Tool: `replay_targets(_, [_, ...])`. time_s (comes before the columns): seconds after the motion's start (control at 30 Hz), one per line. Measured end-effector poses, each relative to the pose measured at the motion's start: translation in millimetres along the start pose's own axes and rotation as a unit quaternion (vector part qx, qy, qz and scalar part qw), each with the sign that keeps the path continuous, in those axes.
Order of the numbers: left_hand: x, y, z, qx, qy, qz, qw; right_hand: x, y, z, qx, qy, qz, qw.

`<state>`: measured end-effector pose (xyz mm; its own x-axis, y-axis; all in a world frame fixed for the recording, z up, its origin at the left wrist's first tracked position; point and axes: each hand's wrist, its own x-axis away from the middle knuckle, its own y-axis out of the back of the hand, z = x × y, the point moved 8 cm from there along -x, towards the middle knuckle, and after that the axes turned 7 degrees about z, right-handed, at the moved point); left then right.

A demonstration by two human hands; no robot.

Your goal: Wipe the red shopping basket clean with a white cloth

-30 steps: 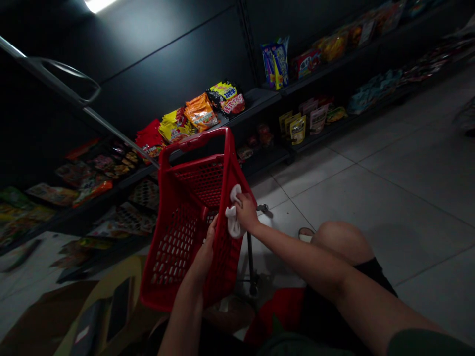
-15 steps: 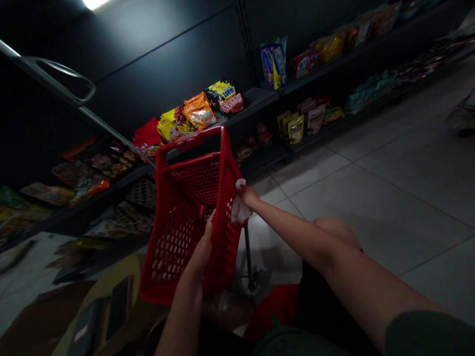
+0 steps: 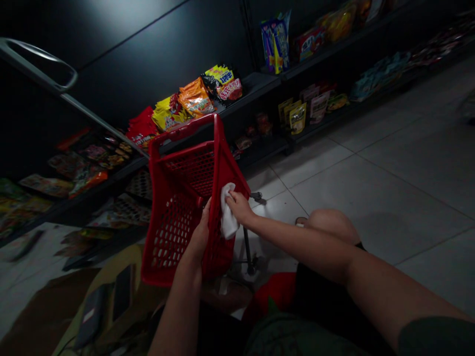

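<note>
A red plastic shopping basket [image 3: 219, 158] with perforated sides stands tilted in front of me, with a thin leg and a wheel showing beneath it. My left hand [image 3: 200, 235] grips the basket's near right rim; some of its fingers are hidden. In my right hand [image 3: 241, 208] is a bunched white cloth [image 3: 229, 226], pressed against the outer right side of the basket. The fingers of that hand are closed on the cloth's upper part, and the rest hangs down.
Dark shelves [image 3: 256, 84] with snack packets [image 3: 196, 98] run behind the basket. A metal rail [image 3: 100, 121] slants in from the left. Lower left, two dark phone-like devices [image 3: 123, 291] lie on a yellowish round surface [image 3: 129, 257]. My bent knee [image 3: 330, 225] is at right.
My right hand has moved the cloth left and nearer along the basket's outer side. The basket sits slightly higher and further left in view. My left hand keeps its hold on the rim.
</note>
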<state>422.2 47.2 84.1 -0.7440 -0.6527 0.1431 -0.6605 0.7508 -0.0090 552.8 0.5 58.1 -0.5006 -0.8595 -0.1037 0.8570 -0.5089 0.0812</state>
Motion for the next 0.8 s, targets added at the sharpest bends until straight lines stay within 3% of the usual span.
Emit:
replay_targets(0.07, [-1.0, 1.9, 0.5, -0.019, 0.002, -0.001, 1.000, 4.5, -4.2, -0.1, 0.004, -0.004, -0.001, 1.000])
replay_targets(0.27, [-0.4, 14.8, 0.7, -0.046, 0.005, -0.026, 0.999, 82.9, -48.3, 6.7, -0.026, 0.059, 0.092, 0.994])
replay_targets(0.33, [-0.5, 20.0, 0.0, -0.054, 0.006, -0.040, 0.998, 77.9, -49.3, 5.6, -0.040, 0.062, 0.105, 0.992])
replay_targets(0.43, [-1.3, 26.4, 0.7, -0.071, 0.017, -0.054, 0.996, 45.7, -35.4, 0.9, -0.052, 0.035, 0.063, 0.996])
replay_targets(0.5, [-2.0, 28.0, 0.7, -0.073, 0.018, -0.054, 0.996, 38.4, -33.5, 2.8, -0.040, 0.034, 0.050, 0.997])
replay_targets(0.7, [-2.4, 26.3, -4.9, -0.049, -0.002, -0.051, 0.998, 101.5, -73.7, 14.1, -0.016, 0.080, 0.171, 0.982])
replay_targets(0.8, [-4.1, 28.3, -6.7, -0.045, -0.001, -0.061, 0.997, 96.4, -77.2, 13.3, -0.029, 0.085, 0.193, 0.977])
